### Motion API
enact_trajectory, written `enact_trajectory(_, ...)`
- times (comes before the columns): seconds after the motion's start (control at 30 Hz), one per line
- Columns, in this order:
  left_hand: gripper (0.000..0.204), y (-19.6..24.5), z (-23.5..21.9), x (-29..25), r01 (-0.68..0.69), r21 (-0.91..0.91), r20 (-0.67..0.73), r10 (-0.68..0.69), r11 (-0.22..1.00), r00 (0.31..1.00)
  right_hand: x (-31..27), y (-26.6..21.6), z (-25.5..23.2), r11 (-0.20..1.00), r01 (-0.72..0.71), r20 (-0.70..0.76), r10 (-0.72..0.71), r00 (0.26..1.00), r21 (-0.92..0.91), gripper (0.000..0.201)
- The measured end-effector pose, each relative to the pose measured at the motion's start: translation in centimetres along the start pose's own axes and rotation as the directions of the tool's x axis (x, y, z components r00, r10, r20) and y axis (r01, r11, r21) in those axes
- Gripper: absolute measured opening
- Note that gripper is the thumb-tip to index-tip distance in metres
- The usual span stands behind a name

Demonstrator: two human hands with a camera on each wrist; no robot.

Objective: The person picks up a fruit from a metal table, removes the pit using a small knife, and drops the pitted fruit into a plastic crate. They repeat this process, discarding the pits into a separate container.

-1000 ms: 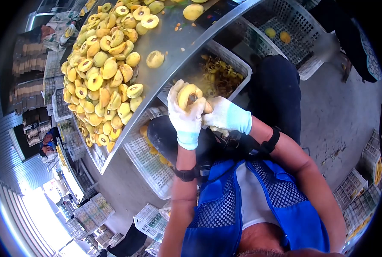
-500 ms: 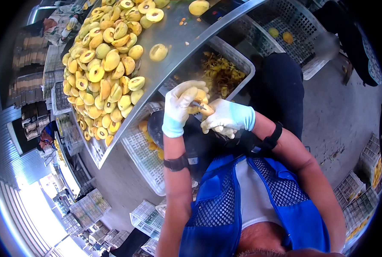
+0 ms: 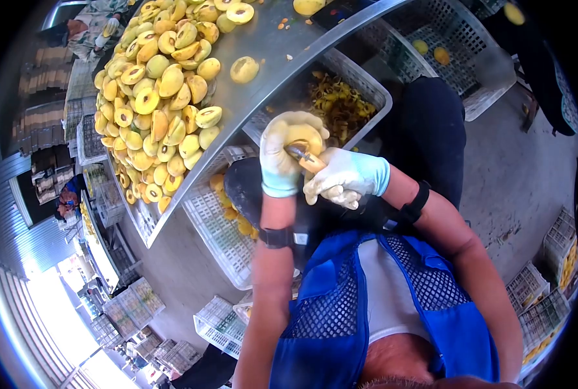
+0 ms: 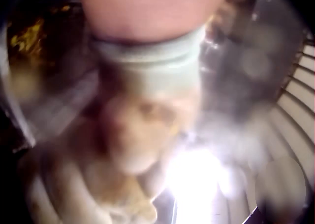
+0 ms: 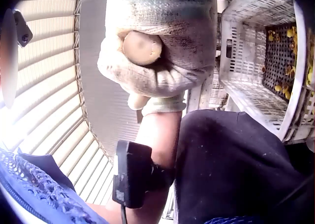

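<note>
In the head view my gloved left hand (image 3: 280,155) holds a yellow peach half (image 3: 307,135), its fingers curled round the fruit. My gloved right hand (image 3: 349,176) grips a pitting tool by its light handle (image 3: 312,162). The tool's dark metal blade (image 3: 295,150) lies against the peach's cut side. From the right wrist view, the round handle end (image 5: 142,48) pokes out of the closed right glove. The left wrist view is blurred and shows the left glove (image 4: 142,130) close up, with the peach hidden.
A heap of halved peaches (image 3: 162,97) covers part of the metal table (image 3: 263,39), whose raised edge runs beside my hands. Below sits a crate (image 3: 383,104) of peelings and scraps. Another white crate (image 3: 219,243) holds peach pieces by my knee. A larger crate (image 3: 490,97) stands farther right.
Both hands stay together while the left hand turns the peach half. The tool's blade, hidden one second ago, now shows at the fruit's cut side.
</note>
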State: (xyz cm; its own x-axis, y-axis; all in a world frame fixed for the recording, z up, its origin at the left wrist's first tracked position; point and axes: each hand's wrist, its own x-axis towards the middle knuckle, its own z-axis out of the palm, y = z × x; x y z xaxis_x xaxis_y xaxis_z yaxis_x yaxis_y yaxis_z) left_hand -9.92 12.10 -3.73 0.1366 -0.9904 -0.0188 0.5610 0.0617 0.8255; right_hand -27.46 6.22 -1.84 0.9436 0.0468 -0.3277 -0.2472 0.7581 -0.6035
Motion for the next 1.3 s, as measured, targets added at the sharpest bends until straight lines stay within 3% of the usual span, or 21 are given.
enact_trajectory(0.03,0.051,-0.7,1.1,-0.6,0.041,-0.354,-0.093,-0.079,0.934,0.993,0.0,-0.1,0.2,1.000,0.012,0.051,-0.013,0.999,0.019,0.022)
enact_trajectory(0.07,0.050,-1.2,1.2,-0.8,-0.015,-0.457,-0.129,-0.049,0.889,0.990,0.0,-0.2,0.5,0.999,0.021,0.102,-0.025,0.994,0.038,0.022)
enact_trajectory(0.13,0.049,0.1,0.7,-1.3,-0.128,-0.090,-0.290,0.097,0.988,0.952,-0.3,-0.6,0.8,0.998,0.057,0.044,-0.056,0.997,-0.014,0.024)
enact_trajectory(0.17,0.046,0.9,-1.1,-1.7,-0.154,0.036,-0.439,0.155,0.987,0.885,-0.2,-0.7,0.6,0.998,0.065,-0.002,-0.065,0.998,-0.016,0.024)
enact_trajectory(0.2,0.042,3.3,-1.9,-2.3,-0.140,0.545,-0.367,0.385,0.827,0.846,-0.2,-0.7,0.4,0.997,0.076,-0.051,-0.076,0.996,-0.016,0.024)
enact_trajectory(0.23,0.038,5.6,-3.9,-3.3,-0.019,0.850,-0.306,0.523,0.526,0.795,-0.2,-0.9,0.4,0.998,0.049,-0.131,-0.054,0.990,-0.039,0.026)
enact_trajectory(0.27,0.036,8.3,-2.8,-4.0,0.161,0.944,-0.302,0.556,0.289,0.774,-0.1,-1.1,0.4,0.997,0.047,-0.168,-0.056,0.984,-0.056,0.027)
enact_trajectory(0.3,0.036,10.9,-4.4,-4.4,0.308,0.945,-0.213,0.511,-0.107,0.833,-0.1,-1.3,0.5,0.996,0.043,-0.203,-0.057,0.977,-0.072,0.028)
enact_trajectory(0.33,0.037,12.3,-5.0,-4.4,0.354,0.862,-0.158,0.471,-0.362,0.868,0.0,-1.4,0.6,0.995,0.035,-0.234,-0.055,0.971,-0.089,0.030)
enact_trajectory(0.4,0.039,13.6,-6.0,-3.2,0.344,0.855,-0.174,0.410,-0.388,0.895,0.7,-1.3,0.4,0.992,0.042,-0.259,-0.072,0.963,-0.117,0.032)
enact_trajectory(0.5,0.041,12.6,-6.5,2.1,0.242,0.930,-0.140,0.344,-0.276,0.928,1.1,-1.1,0.2,0.995,0.061,-0.293,-0.082,0.953,-0.081,0.032)
enact_trajectory(0.53,0.045,11.9,-6.0,4.3,0.311,0.908,-0.220,0.312,-0.282,0.924,1.2,-1.0,0.1,0.994,0.078,-0.305,-0.097,0.947,-0.074,0.032)
enact_trajectory(0.67,0.061,8.5,-9.2,12.4,0.056,0.933,0.021,0.212,-0.354,0.977,1.3,-1.0,-0.2,0.991,0.121,-0.368,-0.136,0.920,-0.063,0.032)
enact_trajectory(0.77,0.068,7.3,-9.8,15.0,0.093,0.909,-0.045,0.126,-0.406,0.991,1.5,-0.9,-0.9,0.986,0.147,-0.406,-0.166,0.899,-0.078,0.029)
enact_trajectory(0.87,0.062,8.0,-10.1,15.0,0.154,0.985,-0.164,0.130,0.079,0.978,1.2,-1.4,-0.7,0.984,0.165,-0.452,-0.178,0.874,-0.069,0.027)
enact_trajectory(0.9,0.052,8.1,-10.0,13.9,0.146,0.837,-0.244,0.121,0.528,0.962,1.0,-1.7,-0.6,0.980,0.178,-0.452,-0.199,0.870,-0.088,0.026)
enact_trajectory(0.93,0.050,8.1,-8.0,12.6,0.084,0.602,-0.273,0.106,0.794,0.956,0.8,-1.9,-0.5,0.976,0.190,-0.450,-0.218,0.866,-0.106,0.025)
enact_trajectory(0.97,0.052,8.3,-6.9,11.4,0.074,0.453,-0.268,0.056,0.889,0.962,0.8,-2.0,-0.4,0.972,0.200,-0.447,-0.234,0.864,-0.122,0.024)
enact_trajectory(1.03,0.059,8.0,-6.0,8.6,0.032,0.233,-0.182,0.011,0.972,0.983,1.4,-1.6,-0.5,0.959,0.219,-0.463,-0.280,0.841,-0.181,0.024)
enact_trajectory(1.23,0.067,3.9,-1.8,3.2,-0.029,0.334,-0.127,0.075,0.942,0.989,1.2,-1.6,0.4,0.932,0.183,-0.516,-0.328,0.791,-0.312,0.016)
enact_trajectory(1.3,0.065,2.9,-1.1,2.2,-0.051,0.328,-0.102,0.090,0.943,0.991,1.6,-0.9,0.3,0.910,0.258,-0.529,-0.401,0.748,-0.325,0.023)
